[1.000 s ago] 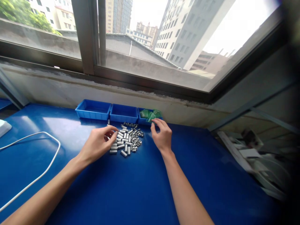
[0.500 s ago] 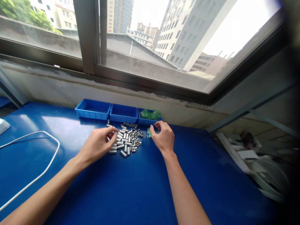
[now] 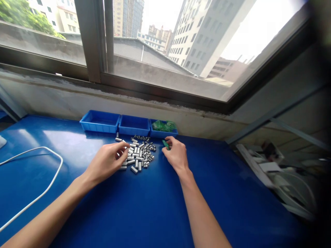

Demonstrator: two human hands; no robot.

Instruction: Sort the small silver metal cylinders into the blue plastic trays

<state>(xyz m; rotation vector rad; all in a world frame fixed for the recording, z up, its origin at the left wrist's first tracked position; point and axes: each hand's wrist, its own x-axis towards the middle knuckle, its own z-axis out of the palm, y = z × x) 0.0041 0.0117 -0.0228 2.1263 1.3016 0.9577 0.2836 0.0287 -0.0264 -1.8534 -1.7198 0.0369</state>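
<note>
My right hand (image 3: 177,155) pinches a small green plastic bag (image 3: 166,144) between thumb and fingers, a little above the blue table. Just left of it lies a pile of small metal parts: silvery hexagonal standoffs (image 3: 134,169) on the near and left side, and shorter screw-like pieces (image 3: 148,156) on the right. At the pile's left edge is my left hand (image 3: 110,158), its fingers curved with a gap between thumb and forefinger. Nothing shows in that gap, and the hand hides some of the standoffs.
Three blue bins stand along the wall: a left bin (image 3: 99,128), a middle bin (image 3: 133,131) and a right bin (image 3: 155,133) holding green plastic bags (image 3: 164,126). A white cable (image 3: 55,175) curves over the blue table (image 3: 134,210) at left. Clutter (image 3: 274,168) sits beyond the right edge.
My right hand has closed on the green bag, which lay on the table before, and lifted it slightly. My left hand has hardly moved. The view has shifted a little.
</note>
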